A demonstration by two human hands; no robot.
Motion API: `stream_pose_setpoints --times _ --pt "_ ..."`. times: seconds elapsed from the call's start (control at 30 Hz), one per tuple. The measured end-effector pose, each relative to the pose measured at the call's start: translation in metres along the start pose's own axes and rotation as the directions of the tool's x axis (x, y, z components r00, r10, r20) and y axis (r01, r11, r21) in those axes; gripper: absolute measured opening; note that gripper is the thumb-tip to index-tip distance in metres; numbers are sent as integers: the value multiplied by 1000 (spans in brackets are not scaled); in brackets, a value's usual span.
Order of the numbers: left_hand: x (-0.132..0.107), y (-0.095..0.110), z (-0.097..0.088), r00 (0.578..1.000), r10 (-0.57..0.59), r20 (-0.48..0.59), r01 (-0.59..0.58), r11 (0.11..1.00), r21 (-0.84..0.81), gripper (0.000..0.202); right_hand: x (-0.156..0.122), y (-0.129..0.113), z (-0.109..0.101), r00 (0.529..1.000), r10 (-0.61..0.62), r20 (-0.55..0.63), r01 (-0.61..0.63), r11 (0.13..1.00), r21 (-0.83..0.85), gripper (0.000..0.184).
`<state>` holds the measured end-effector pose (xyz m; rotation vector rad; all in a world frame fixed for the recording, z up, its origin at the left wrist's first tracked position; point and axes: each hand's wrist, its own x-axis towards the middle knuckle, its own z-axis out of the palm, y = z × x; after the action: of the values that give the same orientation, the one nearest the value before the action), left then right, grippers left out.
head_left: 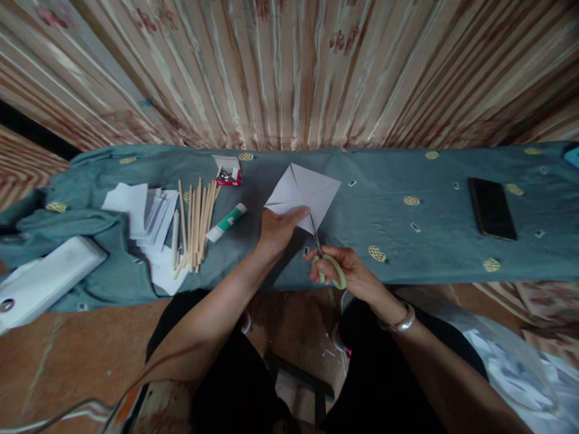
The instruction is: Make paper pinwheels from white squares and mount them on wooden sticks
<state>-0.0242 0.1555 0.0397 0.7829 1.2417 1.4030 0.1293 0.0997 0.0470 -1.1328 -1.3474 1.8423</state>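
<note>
A square sheet of white paper (319, 187), creased along its diagonals, is held up over the cloth-covered bench. My left hand (281, 228) pinches its near left side, thumb lying on top. In my right hand (339, 265) are scissors (335, 272) with pale green handles, fingers through the loops. The scissor blades reach into the paper from its near corner, close to my left thumb. Left of the paper lies a glue stick (227, 222) with a green and white label.
Wooden sticks (198, 223) and white paper pieces (156, 217) lie to the left, near a small red box (228, 175) of shiny metal bits. A white case (54, 280) rests at far left, a phone (491, 208) at right. A plastic bag (511, 367) of paper sits at lower right.
</note>
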Motion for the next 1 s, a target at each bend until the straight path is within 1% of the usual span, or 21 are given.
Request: stream_pose_setpoints --times 0.07,0.23,0.4,0.53,0.73,0.87,1.0 --pt "0 0 0 1000 -11 -5 11 1000 3 11 0 0 0 1000 -1 -6 1 1000 -2 46" --pt "0 -2 -1 1000 16 17 -16 1000 -16 9 0 0 -1 1000 -7 1 7 1000 -19 45" --pt "0 -1 -2 1000 -1 23 1 1000 0 13 0 1 -1 1000 -23 3 23 999 -24 44" --pt "0 -2 -2 999 -10 31 10 1000 1 14 0 0 -1 1000 -1 -2 1 1000 -15 43" --pt "1 -3 -3 999 -1 46 4 997 -80 13 0 -1 -2 1000 25 1 -25 1000 -4 41" --pt "3 -5 -4 1000 -8 18 9 999 -39 12 1 1 -2 1000 26 1 -26 1000 2 42" --pt "4 -6 -5 1000 8 28 -6 999 -36 14 1 4 -3 999 43 -3 -43 999 13 44"
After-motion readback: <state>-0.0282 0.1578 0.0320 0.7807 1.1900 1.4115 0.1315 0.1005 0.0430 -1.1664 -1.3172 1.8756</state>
